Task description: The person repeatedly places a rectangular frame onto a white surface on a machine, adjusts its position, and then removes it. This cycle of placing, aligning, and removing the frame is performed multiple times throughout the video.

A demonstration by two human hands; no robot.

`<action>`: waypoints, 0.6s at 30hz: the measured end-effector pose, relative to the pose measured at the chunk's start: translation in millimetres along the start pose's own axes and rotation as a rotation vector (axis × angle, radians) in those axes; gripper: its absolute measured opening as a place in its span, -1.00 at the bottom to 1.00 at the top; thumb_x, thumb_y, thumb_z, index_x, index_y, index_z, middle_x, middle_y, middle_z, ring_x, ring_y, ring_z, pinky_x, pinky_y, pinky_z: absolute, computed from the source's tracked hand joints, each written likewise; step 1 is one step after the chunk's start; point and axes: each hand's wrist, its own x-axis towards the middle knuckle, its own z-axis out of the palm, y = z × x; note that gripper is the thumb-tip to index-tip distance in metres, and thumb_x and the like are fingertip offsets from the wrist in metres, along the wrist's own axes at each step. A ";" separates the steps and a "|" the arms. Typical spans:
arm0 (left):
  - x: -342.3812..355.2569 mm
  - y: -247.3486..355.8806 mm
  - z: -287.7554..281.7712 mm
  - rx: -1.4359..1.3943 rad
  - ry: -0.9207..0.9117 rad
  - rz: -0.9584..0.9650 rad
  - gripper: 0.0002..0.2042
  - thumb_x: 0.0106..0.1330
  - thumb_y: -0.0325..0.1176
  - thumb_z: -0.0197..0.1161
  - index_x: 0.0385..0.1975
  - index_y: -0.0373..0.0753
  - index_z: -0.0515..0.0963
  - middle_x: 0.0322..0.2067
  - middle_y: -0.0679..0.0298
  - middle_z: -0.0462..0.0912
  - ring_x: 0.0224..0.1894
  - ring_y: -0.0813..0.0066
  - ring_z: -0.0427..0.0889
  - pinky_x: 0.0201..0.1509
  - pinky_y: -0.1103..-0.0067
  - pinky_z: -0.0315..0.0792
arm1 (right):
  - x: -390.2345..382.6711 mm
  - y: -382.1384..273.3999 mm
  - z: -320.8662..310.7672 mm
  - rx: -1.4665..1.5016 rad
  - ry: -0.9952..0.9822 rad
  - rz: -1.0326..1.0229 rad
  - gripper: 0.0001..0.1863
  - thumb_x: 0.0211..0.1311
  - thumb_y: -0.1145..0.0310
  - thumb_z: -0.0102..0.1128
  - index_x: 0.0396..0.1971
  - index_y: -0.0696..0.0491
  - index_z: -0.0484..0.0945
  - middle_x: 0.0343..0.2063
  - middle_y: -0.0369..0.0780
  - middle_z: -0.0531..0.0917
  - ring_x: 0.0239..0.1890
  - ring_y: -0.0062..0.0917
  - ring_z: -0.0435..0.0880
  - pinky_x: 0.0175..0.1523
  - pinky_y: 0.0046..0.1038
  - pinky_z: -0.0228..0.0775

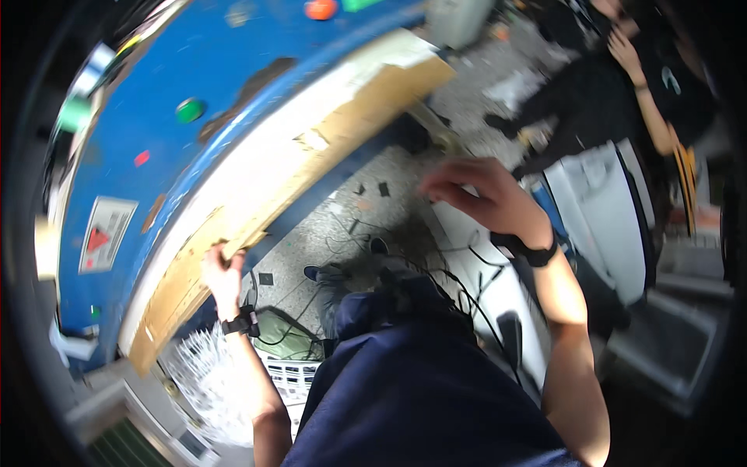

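My left hand (224,271) is closed on a small wooden piece (237,246) at the lower part of a long tan board (175,296) that runs along the front of a blue worktable (128,194). A bright white strip lies along the board's upper side. My right hand (475,191) is raised over the floor, away from the board, with loosely bent fingers and nothing visible in them; its fingertips are slightly blurred.
Another person in dark clothes (583,101) is at the upper right beside white panels (591,206). Cables (467,296) trail near my right side. A white mesh basket (292,373) and green bag (280,327) are below my left arm. Round green (189,110) and orange (320,9) objects sit on the worktable.
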 end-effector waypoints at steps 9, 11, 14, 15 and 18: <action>-30.2 7.0 -6.9 -0.081 -0.056 -0.132 -0.59 -0.03 -0.18 0.54 -0.18 -0.18 0.63 -0.31 0.21 0.53 -0.14 0.15 0.47 0.06 0.33 0.30 | 79.1 19.9 27.6 -0.069 -0.352 0.222 -0.78 0.28 0.45 0.19 -0.10 0.14 0.62 -0.25 -0.10 0.70 -0.21 -0.23 0.69 -0.11 -0.33 0.50; -37.8 10.2 -11.3 -0.076 -0.038 -0.130 -0.59 -0.05 -0.19 0.55 -0.19 -0.17 0.64 -0.32 0.21 0.52 -0.15 0.16 0.46 0.05 0.32 0.30 | 95.6 17.2 26.4 -0.073 -0.428 0.235 -0.77 0.29 0.41 0.20 -0.11 0.15 0.63 -0.24 -0.11 0.70 -0.18 -0.22 0.69 -0.06 -0.31 0.50; -47.8 19.2 -18.7 -0.101 -0.045 -0.136 -0.59 -0.09 -0.22 0.57 -0.22 -0.16 0.64 -0.35 0.25 0.50 -0.18 0.19 0.45 0.02 0.32 0.29 | 113.6 4.1 13.9 -0.182 -0.367 0.178 -0.79 0.27 0.43 0.19 -0.13 0.14 0.62 -0.25 -0.09 0.68 -0.22 -0.17 0.67 -0.12 -0.29 0.49; -50.1 23.4 -19.7 -0.119 -0.044 -0.138 -0.60 -0.11 -0.24 0.56 -0.23 -0.16 0.64 -0.37 0.26 0.48 -0.20 0.20 0.45 0.02 0.33 0.29 | 119.8 -2.1 9.8 -0.203 -0.318 0.227 -0.81 0.27 0.44 0.19 -0.15 0.14 0.62 -0.30 -0.11 0.67 -0.29 -0.19 0.67 -0.17 -0.31 0.49; -39.9 25.5 -26.2 -0.129 -0.115 -0.173 -0.60 -0.08 -0.26 0.54 -0.19 -0.17 0.64 -0.34 0.24 0.48 -0.17 0.17 0.44 0.06 0.32 0.28 | 156.9 -19.2 -10.4 -0.269 -0.283 0.229 -0.82 0.28 0.44 0.19 -0.16 0.14 0.62 -0.34 -0.12 0.65 -0.35 -0.21 0.66 -0.22 -0.32 0.48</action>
